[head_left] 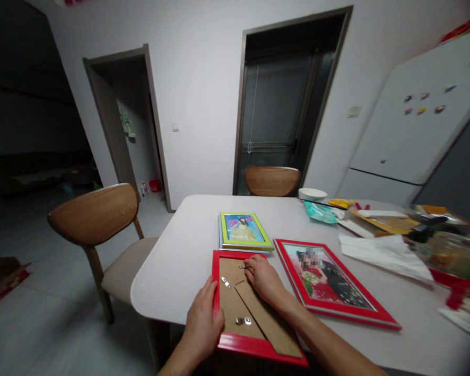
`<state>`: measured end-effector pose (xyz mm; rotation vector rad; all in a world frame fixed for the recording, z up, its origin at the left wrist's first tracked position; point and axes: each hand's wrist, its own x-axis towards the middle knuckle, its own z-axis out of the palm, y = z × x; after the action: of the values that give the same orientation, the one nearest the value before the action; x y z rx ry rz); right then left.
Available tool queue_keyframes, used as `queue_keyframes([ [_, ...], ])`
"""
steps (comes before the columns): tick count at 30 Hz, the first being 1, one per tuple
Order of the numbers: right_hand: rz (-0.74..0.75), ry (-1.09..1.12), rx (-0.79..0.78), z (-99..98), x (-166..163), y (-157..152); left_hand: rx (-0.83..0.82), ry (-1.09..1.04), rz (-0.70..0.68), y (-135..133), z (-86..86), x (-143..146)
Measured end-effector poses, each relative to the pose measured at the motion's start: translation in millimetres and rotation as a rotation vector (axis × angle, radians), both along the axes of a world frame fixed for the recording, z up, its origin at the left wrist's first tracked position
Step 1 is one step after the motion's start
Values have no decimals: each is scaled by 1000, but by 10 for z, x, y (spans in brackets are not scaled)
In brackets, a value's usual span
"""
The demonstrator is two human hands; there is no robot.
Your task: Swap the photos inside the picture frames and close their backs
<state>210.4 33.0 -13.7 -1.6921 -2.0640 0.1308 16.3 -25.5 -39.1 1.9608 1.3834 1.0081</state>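
A red picture frame [254, 347] lies face down at the near table edge, its brown backboard [227, 303] showing. A slanted easel stand [270, 326] and small metal hangers [243, 320] are fixed to the board. My left hand [203, 316] is closed around the frame's left side, thumb over the rim. Near the top of the board, the bent fingers of my right hand [264, 279] pinch at a small metal clip [242, 267]; the fingertips partly cover it. My right forearm crosses over the frame's right side.
Behind lies a yellow-green framed picture [245, 230] on another frame. A larger red framed picture [331, 279] is to the right. Farther right are white paper [384, 253], a teal packet [320, 212], a bowl [312, 194] and a plastic container [458, 256]. A wooden chair [97, 214] stands left.
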Motion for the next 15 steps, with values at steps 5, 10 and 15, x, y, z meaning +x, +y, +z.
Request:
queue_keyframes([
  [5, 101, -6, -67, 112, 212, -173, -7, 38, -6, -3, 34, 1],
  [10, 137, -73, -122, 110, 373, -323, -10, 70, 4, -15, 75, 31],
  [15, 45, -72, -73, 80, 304, -318, -4, 53, -13, -23, 63, 39],
])
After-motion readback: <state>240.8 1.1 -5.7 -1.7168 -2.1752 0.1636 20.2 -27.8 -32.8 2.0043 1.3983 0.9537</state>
